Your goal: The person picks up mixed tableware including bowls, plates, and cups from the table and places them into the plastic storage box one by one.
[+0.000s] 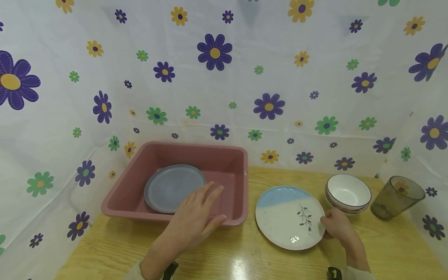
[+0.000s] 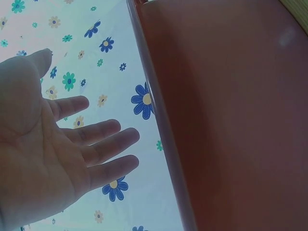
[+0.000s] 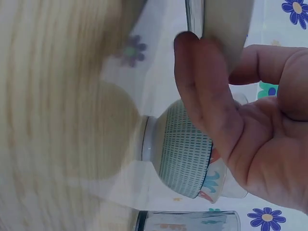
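My right hand [image 1: 338, 225] pinches the right edge of a white plate [image 1: 280, 225] with a blue band and a leafy sprig. In the right wrist view, the held plate edge [image 3: 226, 33] is raised off the table, with fingers beneath and thumb on the other side. My left hand [image 1: 192, 217] hovers over the front rim of a pink basin [image 1: 238, 186], fingers spread and holding nothing. From the left wrist, the palm [image 2: 48, 149] looks bare beside the basin's outer wall. Inside the basin lies a grey-blue plate [image 1: 171, 186], partly hidden by the left hand.
Stacked bowls [image 1: 348, 190] stand just beyond the right hand; the lowest visible one has a green dashed pattern [image 3: 183, 149]. A tinted glass [image 1: 395, 198] is to their right. Flowered white sheeting [image 1: 245, 85] surrounds the wooden table [image 1: 224, 252] at the back and sides.
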`<action>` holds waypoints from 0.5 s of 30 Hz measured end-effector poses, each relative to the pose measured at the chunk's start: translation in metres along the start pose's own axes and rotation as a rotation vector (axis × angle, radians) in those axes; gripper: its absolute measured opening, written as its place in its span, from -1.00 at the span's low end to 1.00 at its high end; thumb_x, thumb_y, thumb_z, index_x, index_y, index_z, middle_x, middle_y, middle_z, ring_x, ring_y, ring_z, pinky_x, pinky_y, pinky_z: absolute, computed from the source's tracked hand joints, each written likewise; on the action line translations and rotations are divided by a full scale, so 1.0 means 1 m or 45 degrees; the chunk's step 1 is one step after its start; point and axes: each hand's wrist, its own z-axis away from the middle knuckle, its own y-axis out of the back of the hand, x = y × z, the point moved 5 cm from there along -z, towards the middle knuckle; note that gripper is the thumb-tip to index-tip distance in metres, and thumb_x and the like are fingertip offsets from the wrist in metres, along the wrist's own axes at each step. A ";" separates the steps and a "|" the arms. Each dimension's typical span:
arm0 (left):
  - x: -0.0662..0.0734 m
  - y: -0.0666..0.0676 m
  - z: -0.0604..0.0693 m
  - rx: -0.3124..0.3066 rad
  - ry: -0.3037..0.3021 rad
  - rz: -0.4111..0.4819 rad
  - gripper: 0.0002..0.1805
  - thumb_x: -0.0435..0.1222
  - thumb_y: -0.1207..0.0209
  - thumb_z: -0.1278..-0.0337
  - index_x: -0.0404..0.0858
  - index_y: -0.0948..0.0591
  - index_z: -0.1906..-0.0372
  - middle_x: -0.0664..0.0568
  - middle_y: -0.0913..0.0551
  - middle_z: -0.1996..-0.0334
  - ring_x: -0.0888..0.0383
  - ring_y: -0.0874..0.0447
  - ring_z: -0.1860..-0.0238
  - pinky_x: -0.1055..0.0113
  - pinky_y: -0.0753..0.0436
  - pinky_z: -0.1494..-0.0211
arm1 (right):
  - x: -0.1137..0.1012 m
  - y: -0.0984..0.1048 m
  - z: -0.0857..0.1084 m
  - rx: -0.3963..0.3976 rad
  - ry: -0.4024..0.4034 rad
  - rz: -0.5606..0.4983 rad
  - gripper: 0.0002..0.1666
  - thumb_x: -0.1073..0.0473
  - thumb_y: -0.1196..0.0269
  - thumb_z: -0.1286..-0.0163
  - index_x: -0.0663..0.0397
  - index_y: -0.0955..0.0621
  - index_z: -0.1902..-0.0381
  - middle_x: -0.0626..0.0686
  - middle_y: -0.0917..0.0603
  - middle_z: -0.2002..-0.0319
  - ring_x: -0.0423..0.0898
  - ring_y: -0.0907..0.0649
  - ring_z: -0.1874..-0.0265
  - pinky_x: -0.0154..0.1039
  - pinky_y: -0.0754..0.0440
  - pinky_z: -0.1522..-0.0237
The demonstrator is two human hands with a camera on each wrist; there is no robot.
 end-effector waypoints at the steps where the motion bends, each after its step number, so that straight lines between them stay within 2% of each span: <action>1: 0.000 0.000 0.000 0.000 -0.002 -0.001 -0.28 0.07 -0.08 -0.38 -0.18 -0.25 -0.49 -0.30 -0.33 -0.38 -0.26 -0.45 -0.27 -0.16 -0.49 -0.26 | -0.001 0.000 0.000 0.005 0.006 -0.016 -0.75 0.43 0.06 -0.30 0.59 -0.51 0.31 0.32 -0.61 0.30 -0.04 -0.66 0.41 -0.18 -0.71 0.46; 3: 0.000 0.000 0.000 -0.001 -0.003 0.001 -0.29 0.09 -0.05 -0.40 -0.18 -0.25 -0.49 -0.31 -0.34 -0.38 -0.26 -0.46 -0.27 -0.16 -0.49 -0.26 | -0.002 0.001 -0.001 0.008 0.014 -0.050 -0.70 0.42 0.08 -0.34 0.64 -0.51 0.23 0.34 -0.60 0.26 -0.04 -0.66 0.37 -0.18 -0.71 0.43; 10: 0.000 0.000 0.001 -0.001 -0.002 0.004 -0.29 0.09 -0.05 -0.41 -0.17 -0.24 -0.49 -0.30 -0.33 -0.38 -0.27 -0.46 -0.26 -0.18 -0.50 -0.24 | -0.010 0.004 0.004 0.003 0.031 -0.177 -0.58 0.37 0.10 -0.39 0.72 -0.41 0.00 0.27 -0.61 0.30 -0.10 -0.64 0.45 -0.22 -0.70 0.43; 15: 0.000 0.000 0.001 -0.005 -0.003 0.007 -0.30 0.09 -0.03 -0.41 -0.17 -0.25 -0.48 -0.29 -0.33 -0.38 -0.27 -0.46 -0.26 -0.18 -0.50 -0.24 | -0.015 0.000 0.006 -0.035 0.056 -0.317 -0.50 0.38 0.08 -0.42 0.77 -0.23 -0.16 0.41 -0.57 0.15 -0.05 -0.71 0.38 -0.11 -0.76 0.33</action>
